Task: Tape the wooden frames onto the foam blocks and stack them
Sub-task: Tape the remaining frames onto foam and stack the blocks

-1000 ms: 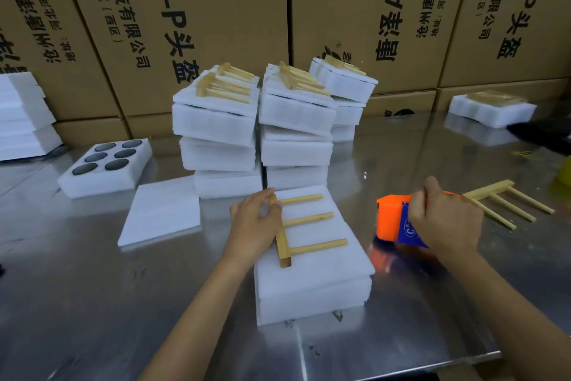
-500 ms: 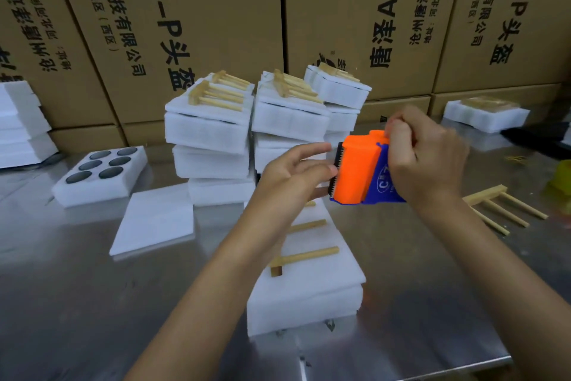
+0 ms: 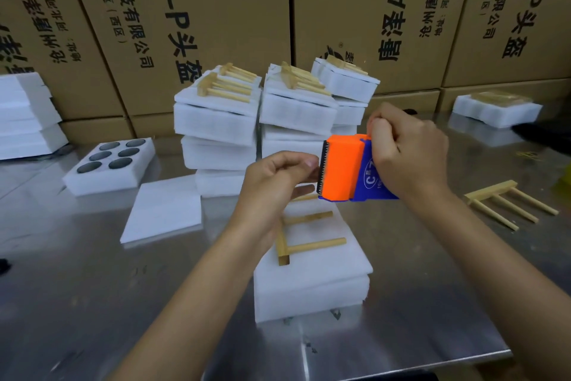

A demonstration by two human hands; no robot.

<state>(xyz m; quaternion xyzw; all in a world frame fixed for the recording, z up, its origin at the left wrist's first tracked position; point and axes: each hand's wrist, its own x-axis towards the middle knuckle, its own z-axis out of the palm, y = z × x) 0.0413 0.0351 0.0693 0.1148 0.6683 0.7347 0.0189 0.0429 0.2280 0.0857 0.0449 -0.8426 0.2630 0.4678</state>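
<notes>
- The right hand [image 3: 408,149] grips the tape dispenser [image 3: 346,169] by its blue body, held up above the table [image 3: 92,288] with the toothed edge facing left.
- The left hand [image 3: 278,176] has its fingers curled at that toothed edge, seemingly pinching the tape end; the tape itself is too clear to make out.
- Below the hands, a wooden frame [image 3: 304,238] lies loose on the near foam block [image 3: 312,281], partly hidden by the left wrist.
- A second frame [image 3: 509,201] lies on the table to the right, well apart from any foam.
- Finished stacks [image 3: 216,121] stand behind, frames on top.
- The frame looks light and stiff, with thin prongs that would probably snap if levered; best held by its thicker crossbar.
- The foam looks soft and very light, so it would likely dent under hard pressure and slide on the shiny steel; steadying it from above while taping seems wise.
- Lifting a block by its sides should spare the taped frame.
</notes>
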